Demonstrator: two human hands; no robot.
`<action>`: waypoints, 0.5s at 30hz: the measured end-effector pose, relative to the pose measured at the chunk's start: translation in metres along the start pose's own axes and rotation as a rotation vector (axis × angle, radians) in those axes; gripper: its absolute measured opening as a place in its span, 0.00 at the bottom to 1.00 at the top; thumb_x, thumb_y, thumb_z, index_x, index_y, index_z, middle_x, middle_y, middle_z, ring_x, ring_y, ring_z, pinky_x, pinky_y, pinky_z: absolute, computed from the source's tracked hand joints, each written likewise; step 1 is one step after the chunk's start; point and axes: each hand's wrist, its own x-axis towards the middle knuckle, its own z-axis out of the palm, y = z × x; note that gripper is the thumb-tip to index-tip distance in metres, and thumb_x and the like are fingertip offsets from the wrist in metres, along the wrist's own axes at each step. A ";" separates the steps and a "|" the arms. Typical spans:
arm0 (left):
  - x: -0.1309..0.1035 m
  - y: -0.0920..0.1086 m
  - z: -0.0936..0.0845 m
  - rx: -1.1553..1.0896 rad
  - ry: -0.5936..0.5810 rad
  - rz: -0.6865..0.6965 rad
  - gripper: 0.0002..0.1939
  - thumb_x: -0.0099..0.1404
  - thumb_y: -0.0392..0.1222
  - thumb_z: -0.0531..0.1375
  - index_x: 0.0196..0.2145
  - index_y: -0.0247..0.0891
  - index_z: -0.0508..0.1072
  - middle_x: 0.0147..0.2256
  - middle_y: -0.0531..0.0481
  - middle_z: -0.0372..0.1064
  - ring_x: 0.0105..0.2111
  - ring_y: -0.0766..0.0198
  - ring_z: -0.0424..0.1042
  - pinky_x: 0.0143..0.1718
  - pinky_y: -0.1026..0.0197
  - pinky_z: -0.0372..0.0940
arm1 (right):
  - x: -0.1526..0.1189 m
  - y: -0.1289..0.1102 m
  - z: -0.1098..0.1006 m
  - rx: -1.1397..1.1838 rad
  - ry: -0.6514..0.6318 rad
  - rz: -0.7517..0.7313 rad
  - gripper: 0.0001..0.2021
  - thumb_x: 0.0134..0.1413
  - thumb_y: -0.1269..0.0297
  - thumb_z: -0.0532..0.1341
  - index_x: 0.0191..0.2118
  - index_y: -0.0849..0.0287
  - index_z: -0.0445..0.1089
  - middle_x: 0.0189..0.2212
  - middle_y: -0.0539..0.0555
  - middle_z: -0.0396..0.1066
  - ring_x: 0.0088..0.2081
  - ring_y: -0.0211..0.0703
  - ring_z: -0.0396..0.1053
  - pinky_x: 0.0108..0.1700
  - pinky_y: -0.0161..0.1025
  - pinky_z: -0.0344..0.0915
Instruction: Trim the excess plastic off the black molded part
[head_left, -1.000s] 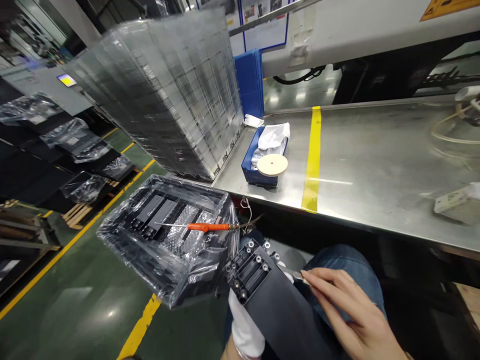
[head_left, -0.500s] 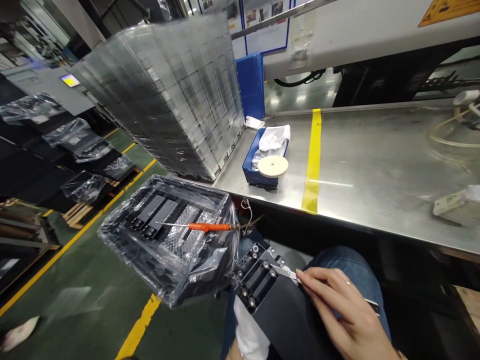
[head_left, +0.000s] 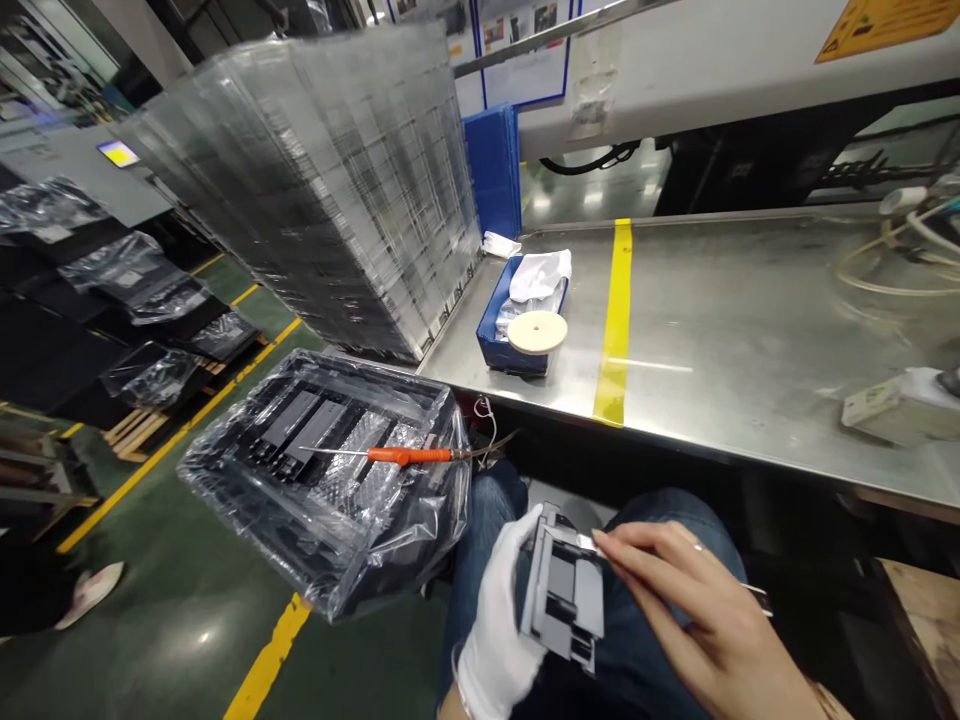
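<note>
My left hand (head_left: 498, 620), in a white glove, grips a dark plastic part (head_left: 564, 595) over my lap, its end face turned up toward me. My bare right hand (head_left: 701, 620) holds a thin metal blade (head_left: 589, 543) whose tip touches the part's upper right edge. To the left, a black tray wrapped in clear plastic (head_left: 330, 470) holds similar dark parts. An orange-handled tool (head_left: 405, 455) lies across that tray.
A steel table (head_left: 750, 330) with a yellow stripe (head_left: 615, 320) runs ahead. On it stand a tall stack of clear trays (head_left: 330, 180), a small blue bin (head_left: 517, 315) with white cloth and a pale disc, and a white block (head_left: 892, 405). Wrapped trays sit on pallets at left.
My left hand has rotated the dark part, so it now shows its end face instead of lying lengthwise. The blade stays at its edge. The view has shifted slightly right.
</note>
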 end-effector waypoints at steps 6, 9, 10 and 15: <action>-0.006 -0.006 -0.010 0.190 -0.015 0.148 0.32 0.63 0.49 0.65 0.64 0.47 0.68 0.62 0.43 0.67 0.64 0.40 0.63 0.71 0.38 0.53 | -0.002 0.003 -0.006 -0.011 -0.028 0.024 0.11 0.73 0.67 0.54 0.51 0.53 0.73 0.40 0.52 0.74 0.40 0.39 0.74 0.40 0.33 0.73; -0.010 -0.012 -0.013 0.243 -0.044 0.195 0.32 0.65 0.48 0.64 0.65 0.46 0.66 0.63 0.42 0.65 0.64 0.40 0.63 0.71 0.38 0.53 | -0.003 0.005 -0.009 -0.005 -0.004 0.028 0.12 0.73 0.66 0.55 0.50 0.52 0.75 0.38 0.51 0.76 0.38 0.39 0.74 0.39 0.33 0.74; -0.010 -0.010 -0.013 0.250 -0.055 0.209 0.32 0.65 0.48 0.64 0.65 0.46 0.66 0.63 0.42 0.65 0.64 0.41 0.63 0.70 0.38 0.54 | -0.004 0.007 -0.009 0.001 0.008 0.059 0.11 0.73 0.64 0.55 0.50 0.51 0.76 0.38 0.51 0.76 0.38 0.39 0.75 0.39 0.33 0.74; -0.007 0.012 -0.013 0.155 -0.152 0.163 0.26 0.68 0.49 0.62 0.62 0.44 0.69 0.61 0.40 0.68 0.61 0.46 0.67 0.67 0.41 0.60 | -0.002 0.013 -0.007 0.390 -0.177 0.499 0.22 0.68 0.42 0.58 0.35 0.55 0.78 0.31 0.53 0.78 0.34 0.44 0.77 0.37 0.33 0.75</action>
